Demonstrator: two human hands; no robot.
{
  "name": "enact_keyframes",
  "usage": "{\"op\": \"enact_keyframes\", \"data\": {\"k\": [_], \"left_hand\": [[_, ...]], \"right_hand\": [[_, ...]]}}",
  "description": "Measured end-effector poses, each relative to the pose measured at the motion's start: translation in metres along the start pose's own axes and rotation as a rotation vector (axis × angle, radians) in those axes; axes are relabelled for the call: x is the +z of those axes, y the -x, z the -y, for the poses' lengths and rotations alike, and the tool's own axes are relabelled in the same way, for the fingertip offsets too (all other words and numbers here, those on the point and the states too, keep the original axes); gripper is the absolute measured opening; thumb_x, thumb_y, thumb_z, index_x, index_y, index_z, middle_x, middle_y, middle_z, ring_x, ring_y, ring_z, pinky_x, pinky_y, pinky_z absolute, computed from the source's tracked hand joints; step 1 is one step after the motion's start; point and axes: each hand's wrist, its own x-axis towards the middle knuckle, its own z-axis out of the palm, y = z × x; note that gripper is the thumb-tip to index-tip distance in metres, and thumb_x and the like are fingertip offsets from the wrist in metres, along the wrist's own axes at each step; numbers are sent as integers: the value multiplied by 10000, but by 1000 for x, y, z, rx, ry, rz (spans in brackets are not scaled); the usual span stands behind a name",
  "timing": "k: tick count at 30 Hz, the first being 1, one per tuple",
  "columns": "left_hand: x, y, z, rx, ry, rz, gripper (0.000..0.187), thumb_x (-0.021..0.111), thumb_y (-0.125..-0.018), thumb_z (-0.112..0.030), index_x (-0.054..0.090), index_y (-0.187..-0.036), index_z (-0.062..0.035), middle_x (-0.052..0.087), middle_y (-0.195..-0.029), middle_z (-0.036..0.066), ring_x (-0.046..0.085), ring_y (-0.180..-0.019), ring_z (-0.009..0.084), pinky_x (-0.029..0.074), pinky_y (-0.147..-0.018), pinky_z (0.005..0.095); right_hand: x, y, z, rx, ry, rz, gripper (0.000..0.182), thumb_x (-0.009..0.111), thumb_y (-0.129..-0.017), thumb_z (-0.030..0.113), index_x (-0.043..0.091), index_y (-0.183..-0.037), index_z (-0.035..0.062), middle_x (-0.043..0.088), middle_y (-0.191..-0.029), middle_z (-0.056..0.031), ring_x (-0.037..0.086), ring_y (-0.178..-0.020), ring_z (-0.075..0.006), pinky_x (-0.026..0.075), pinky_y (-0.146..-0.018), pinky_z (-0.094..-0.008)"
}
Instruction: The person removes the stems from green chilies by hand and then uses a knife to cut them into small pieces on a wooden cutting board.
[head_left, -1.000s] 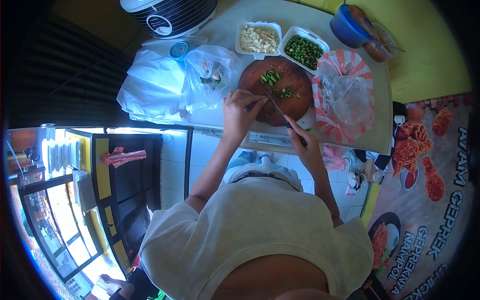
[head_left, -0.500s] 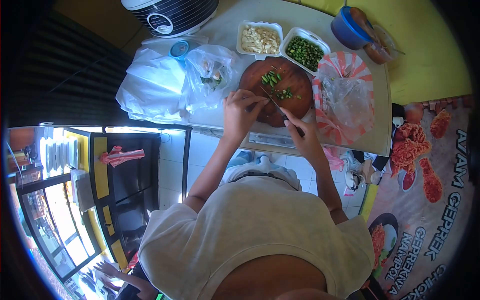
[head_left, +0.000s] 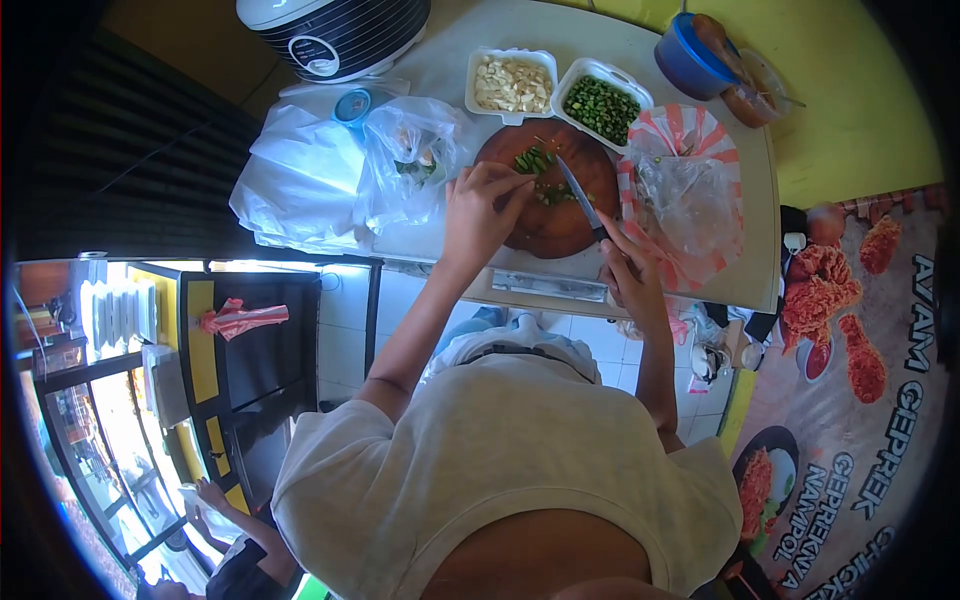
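Note:
My right hand (head_left: 632, 272) is closed round the handle of a knife (head_left: 578, 192), whose blade points away from me over the right part of a round wooden chopping board (head_left: 560, 235). The fingers of my left hand (head_left: 485, 208) are pinched together at the board's left side; whatever is between them is too small to make out. Cut green vegetable pieces (head_left: 534, 160) lie on the board, some long and some finely chopped. Behind it, one white foam box (head_left: 469, 93) holds pale chopped pieces. Another foam box (head_left: 650, 98) holds chopped green ones.
Plastic bags (head_left: 300, 180) and a blue-lidded tub (head_left: 352, 106) lie left of the board. To its right is a red-striped bag (head_left: 640, 200). A rice cooker (head_left: 335, 45) and a blue container (head_left: 690, 60) stand behind. Another person's arm (head_left: 240, 520) shows lower left.
My right hand has moved right and toward me, swinging the knife blade away from my left fingers to the right. My left hand stays pinched in nearly the same place.

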Motion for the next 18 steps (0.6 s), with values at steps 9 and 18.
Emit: {"op": "enact_keyframes", "data": {"k": [9,18], "left_hand": [[-9,-85,13,386,-218,309,164,718,-831,-302,786,-951,-213,676,-963,-12,618,-1009,213,449,-915,395],[7,-101,15,494,-283,382,156,729,-816,-312,768,-864,-169,660,-962,-2,606,-1027,212,404,-963,393]], "right_hand": [[-7,9,-20,18,-71,-48,456,522,-1042,257,466,-1483,154,375,-623,69,333,-505,-11,276,-451,-189],[0,15,-25,29,-136,-27,461,545,-1036,262,476,-1476,144,361,-646,78,340,-546,-19,271,-471,-194]]}}
